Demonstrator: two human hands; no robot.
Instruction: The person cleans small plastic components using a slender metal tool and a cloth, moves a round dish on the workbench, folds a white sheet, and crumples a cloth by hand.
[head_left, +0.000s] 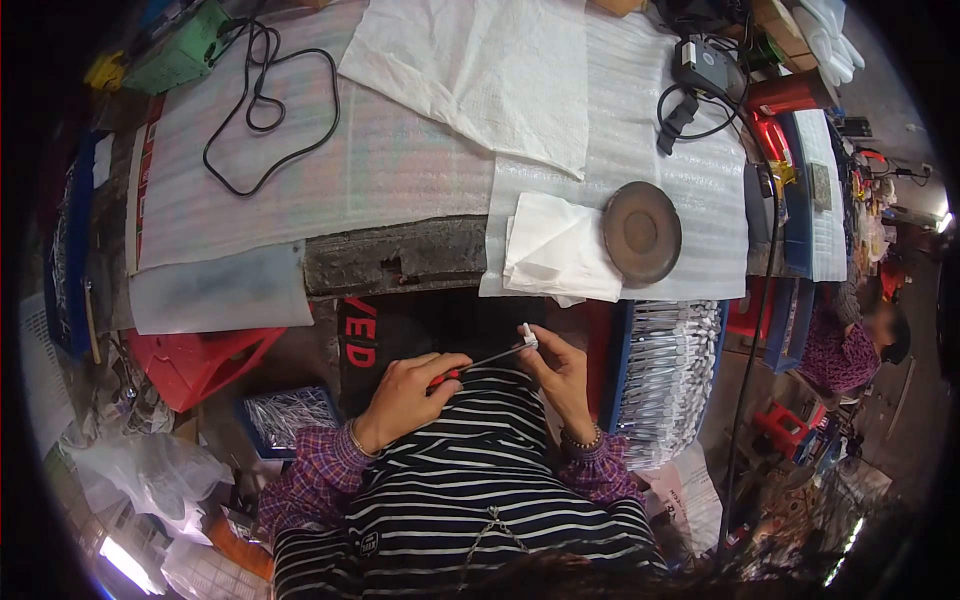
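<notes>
Above my lap, my left hand (pixel 408 398) is closed around the red handle of a screwdriver (pixel 495 356). The thin metal shaft points right, its tip at a small white plastic piece (pixel 527 337). That piece is pinched between the thumb and fingers of my right hand (pixel 562 378). Whether the tip sits inside the piece or only against it, I cannot tell. Right of my right hand stands a blue tray (pixel 618 370) filled with rows of metal parts with white ends (pixel 665 375). Below and left of my left hand is a small blue bin (pixel 262 452) of thin metal pieces (pixel 290 415).
On the foam-covered bench (pixel 420 190) ahead lie a black cable (pixel 335 100), white sheets (pixel 555 245) and a round brown dish (pixel 642 232). A red plastic stool (pixel 205 360) is at the left under the bench edge. Another person (pixel 840 345) sits far right.
</notes>
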